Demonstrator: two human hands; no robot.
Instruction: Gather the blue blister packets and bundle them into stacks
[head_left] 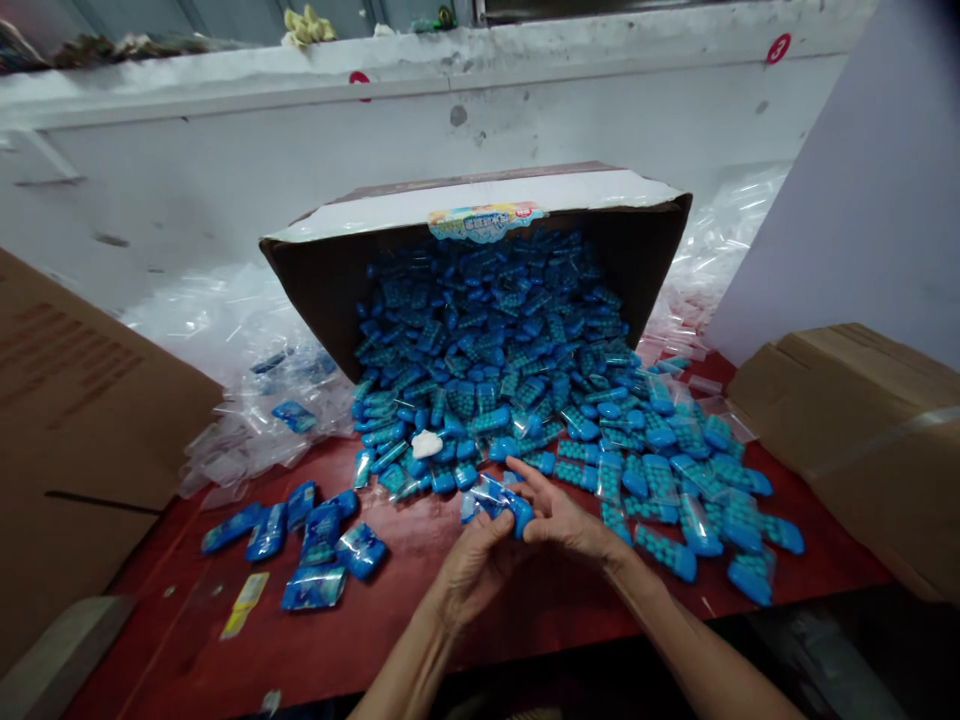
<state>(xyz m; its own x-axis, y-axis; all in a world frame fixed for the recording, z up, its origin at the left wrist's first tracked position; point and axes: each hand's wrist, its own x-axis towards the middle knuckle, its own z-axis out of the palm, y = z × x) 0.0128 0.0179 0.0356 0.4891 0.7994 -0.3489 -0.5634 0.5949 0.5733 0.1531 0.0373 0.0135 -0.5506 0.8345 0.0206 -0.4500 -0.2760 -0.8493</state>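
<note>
My left hand [474,568] and my right hand [561,520] meet above the front of the red table. Between them is a small clear-and-blue candy case [519,512] with a printed blue wrapper [487,490] at its far end. The left thumb presses on the case from below; the right thumb and fingers pinch its blue end. Just beyond my hands lies a heap of blue-capped cases [487,370] filled with teal beads, spilling from a cardboard box [480,190] on its side. To the left rest several cases in printed wrappers [321,535].
Clear plastic sleeves [247,400] pile up left of the box, and more clear plastic pieces [712,240] lie behind it at right. Closed cartons stand at the left [82,430] and right [855,430]. A yellow label strip [244,606] lies on the red table [405,620].
</note>
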